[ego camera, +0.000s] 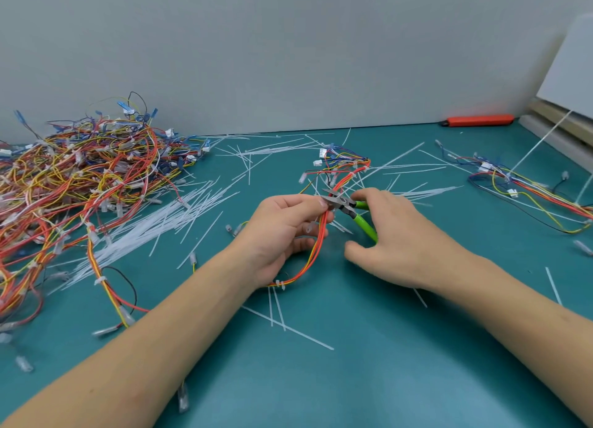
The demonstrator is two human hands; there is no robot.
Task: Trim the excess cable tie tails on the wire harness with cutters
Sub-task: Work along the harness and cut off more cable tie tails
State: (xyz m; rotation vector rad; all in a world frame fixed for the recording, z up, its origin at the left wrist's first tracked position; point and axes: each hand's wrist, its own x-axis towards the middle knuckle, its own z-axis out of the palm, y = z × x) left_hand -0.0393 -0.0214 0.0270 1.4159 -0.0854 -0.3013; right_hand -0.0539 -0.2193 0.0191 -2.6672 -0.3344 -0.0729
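My left hand (282,231) grips a wire harness (316,254) of red, orange and yellow wires, pinching the bundle near its top between thumb and fingers. A white cable tie (279,283) sits on the harness loop below my wrist. My right hand (390,238) holds green-handled cutters (351,211); their metal jaws point left and are slightly apart right beside my left fingertips, at the bundle. The harness continues up to white connectors (321,158) lying on the teal table (369,363).
A big heap of finished-looking harnesses (80,183) fills the left side. Loose white cable ties (179,215) and cut tails litter the mat. Another harness (519,183) lies at the right. An orange-handled tool (478,120) rests by the back wall.
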